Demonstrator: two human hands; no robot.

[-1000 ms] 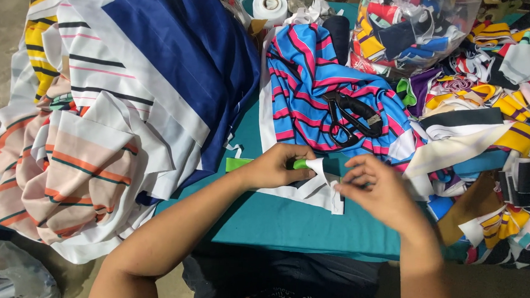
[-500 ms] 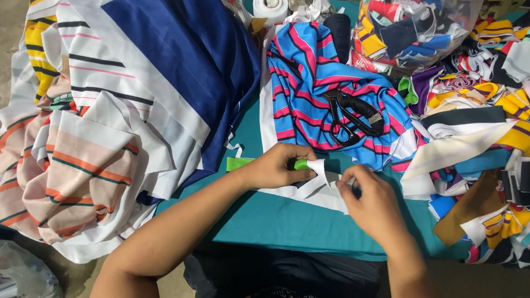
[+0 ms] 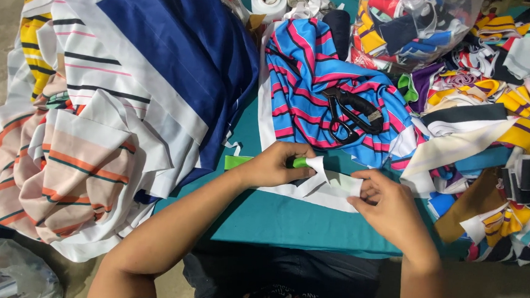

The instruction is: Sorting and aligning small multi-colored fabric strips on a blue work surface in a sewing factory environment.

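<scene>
1. The left hand [image 3: 276,166] is closed around a green strip [image 3: 237,161] of fabric. One end of the strip comes out of the fist at the wrist side and lies flat on the counter [image 3: 285,218]. The other end shows between thumb and fingers, where a small white piece [image 3: 318,165] is folded over it.

2. The right hand [image 3: 387,205] is half closed. Its fingertips pinch the edge of a white fabric piece [image 3: 342,185], which lies on the counter between the two hands.

3. The long axis of the green strip runs almost left to right across the picture. It is nearly parallel to the near edge of the counter, and the wrapped end points to the right, toward the right hand.

4. It is judged that the white piece could slip off the green end, because it is held only by a light pinch and the fabric looks smooth.

5. The white fabric could be pulled crooked if the two hands draw in different directions. The fold would then sit at an angle to the strip.

6. The black scissors [image 3: 350,111] lie on the blue and pink striped cloth [image 3: 306,72], just behind the hands. They could be knocked by a fast reach forward.

7. The heap of scraps [image 3: 493,120] at the right is near the right hand, and a loose piece could be caught together with the white fabric.
</scene>
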